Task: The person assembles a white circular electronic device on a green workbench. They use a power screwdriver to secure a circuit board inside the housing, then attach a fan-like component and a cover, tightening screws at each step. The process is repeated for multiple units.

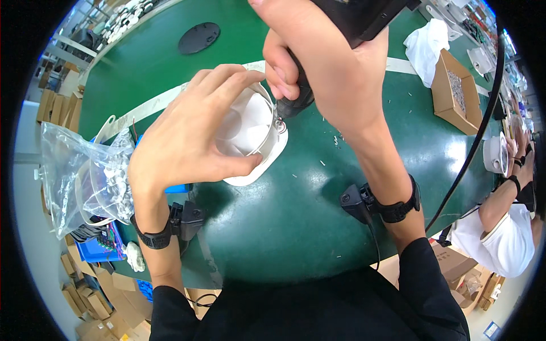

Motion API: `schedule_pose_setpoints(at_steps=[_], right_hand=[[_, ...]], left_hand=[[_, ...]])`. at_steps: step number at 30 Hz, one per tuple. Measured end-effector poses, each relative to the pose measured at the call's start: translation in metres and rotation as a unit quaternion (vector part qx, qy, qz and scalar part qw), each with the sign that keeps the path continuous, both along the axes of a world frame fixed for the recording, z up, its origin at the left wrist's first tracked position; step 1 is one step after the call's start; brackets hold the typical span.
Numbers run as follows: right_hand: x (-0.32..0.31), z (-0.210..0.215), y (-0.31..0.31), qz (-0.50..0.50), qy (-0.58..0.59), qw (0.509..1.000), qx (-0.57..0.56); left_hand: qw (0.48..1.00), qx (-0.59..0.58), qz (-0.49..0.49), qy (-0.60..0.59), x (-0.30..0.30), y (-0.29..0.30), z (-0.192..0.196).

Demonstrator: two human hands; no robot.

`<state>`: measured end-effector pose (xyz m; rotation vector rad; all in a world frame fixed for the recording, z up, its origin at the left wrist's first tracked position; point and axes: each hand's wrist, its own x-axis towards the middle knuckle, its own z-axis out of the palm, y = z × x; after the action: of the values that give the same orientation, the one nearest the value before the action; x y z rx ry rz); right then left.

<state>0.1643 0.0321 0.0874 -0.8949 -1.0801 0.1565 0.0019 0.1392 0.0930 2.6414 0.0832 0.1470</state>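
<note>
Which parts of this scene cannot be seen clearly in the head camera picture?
- White fan housing: its left side is hidden by the left hand.
- Black power screwdriver: its top is cut off by the upper edge, and the right hand covers its grip.
- Screw at the tip: too small to make out.
- Cardboard box: its small contents are blurred.

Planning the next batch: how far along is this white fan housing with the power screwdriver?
Done: the fan sits inside the white housing. In hand: the left hand steadies it while the right hand presses the power screwdriver on one corner. Other corners are hidden, so what's left is unclear.
</note>
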Motion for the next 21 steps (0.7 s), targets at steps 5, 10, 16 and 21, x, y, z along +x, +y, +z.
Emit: schedule_pose_setpoints(at_steps=[5,10,16,21], right_hand=[[-0.017,0.018,-0.011,0.064,0.134,0.989,-0.017],[-0.01,0.014,-0.009,0.05,0.092,0.994,0.011],[-0.014,0.027,-0.02,0.05,0.188,0.981,0.007],[-0.004,0.049,-0.033,-0.007,0.249,0.968,-0.014]], left_hand=[[0.999,0.0,-0.012,-0.034,-0.002,0.002,0.004],[0.997,-0.017,-0.01,-0.069,-0.002,0.002,0.004],[0.998,0.026,-0.004,-0.063,-0.005,0.004,0.009],[0.99,0.122,-0.006,-0.07,-0.009,0.002,0.014]])
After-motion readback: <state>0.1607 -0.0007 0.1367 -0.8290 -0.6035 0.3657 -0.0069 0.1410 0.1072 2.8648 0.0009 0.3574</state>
